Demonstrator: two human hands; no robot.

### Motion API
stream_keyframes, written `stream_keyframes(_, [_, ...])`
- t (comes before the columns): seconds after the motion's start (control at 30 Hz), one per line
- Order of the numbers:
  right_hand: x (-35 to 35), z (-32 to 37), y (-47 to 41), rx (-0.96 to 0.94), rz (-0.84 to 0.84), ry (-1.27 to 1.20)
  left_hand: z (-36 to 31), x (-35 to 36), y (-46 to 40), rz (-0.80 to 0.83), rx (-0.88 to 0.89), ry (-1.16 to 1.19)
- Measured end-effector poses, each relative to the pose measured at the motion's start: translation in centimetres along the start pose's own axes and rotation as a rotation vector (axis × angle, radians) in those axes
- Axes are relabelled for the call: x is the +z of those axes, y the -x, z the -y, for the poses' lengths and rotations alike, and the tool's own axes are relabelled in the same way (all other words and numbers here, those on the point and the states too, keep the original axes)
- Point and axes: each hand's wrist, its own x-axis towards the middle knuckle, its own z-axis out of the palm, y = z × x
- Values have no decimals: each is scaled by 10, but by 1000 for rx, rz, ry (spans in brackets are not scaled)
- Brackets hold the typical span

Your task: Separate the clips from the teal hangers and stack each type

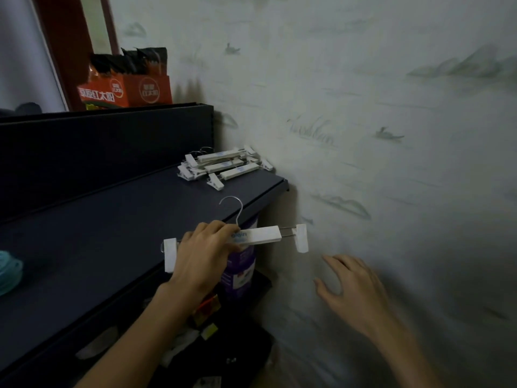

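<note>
gripping clip hanger [260, 236] w/ left hand [207, 247]; right hand [352, 284] spread.

The held clip hanger [263, 236] is white with a silver hook, the stacked hangers [223, 165] are white, the shelf [112, 219] is dark navy, the boxes [126, 91] are orange-red, and the wallpaper [363, 107] is pale with grey-green landscape motifs.

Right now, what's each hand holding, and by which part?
Left hand grips the white clip hanger with a metal hook around the middle of its bar, just below the hook. Right hand holds nothing, fingers spread.
</note>
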Motion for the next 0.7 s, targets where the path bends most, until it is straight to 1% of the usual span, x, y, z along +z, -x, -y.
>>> stream_keyframes(0.2, [19, -12, -44, -33, -37, -36, 17, 21, -36, 4, -54, -60])
stream_keyframes(0.33, [40, -15, -76, -44, -31, -47, 37, 39, -68, 22, -74, -84])
stream_keyframes(0.43, [44, -20, -110, -52, -19, -35, 52, 52, -105, 34, -84, -95])
stream_keyframes(0.6, [37, -34, -182, -61, -65, -25, 70, 71, -170, 21, -113, -98])
stream_keyframes(0.7, [41, -23, -223, -82, -87, -44, 83, 80, -195, 16, -124, -105])
